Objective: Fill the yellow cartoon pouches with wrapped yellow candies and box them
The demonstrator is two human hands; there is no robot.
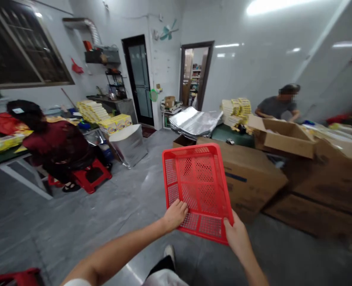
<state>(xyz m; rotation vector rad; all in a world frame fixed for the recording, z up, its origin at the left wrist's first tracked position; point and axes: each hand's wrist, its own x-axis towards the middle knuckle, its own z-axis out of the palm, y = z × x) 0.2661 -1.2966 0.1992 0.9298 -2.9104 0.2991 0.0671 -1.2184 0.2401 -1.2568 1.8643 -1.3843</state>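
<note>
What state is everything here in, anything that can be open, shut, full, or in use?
Red plastic basket: empty, tilted, held in both hands.
Left hand: gripping the basket's edge.
Right hand: gripping the basket's edge.
Cardboard box: flaps open.
Glass-panelled door: shut.
Red stool: occupied.
Seated person: sitting with their back to the camera.

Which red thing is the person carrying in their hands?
The red plastic basket, gripped by the left hand and right hand. The red stool beside the seated person stands on the floor.
</note>
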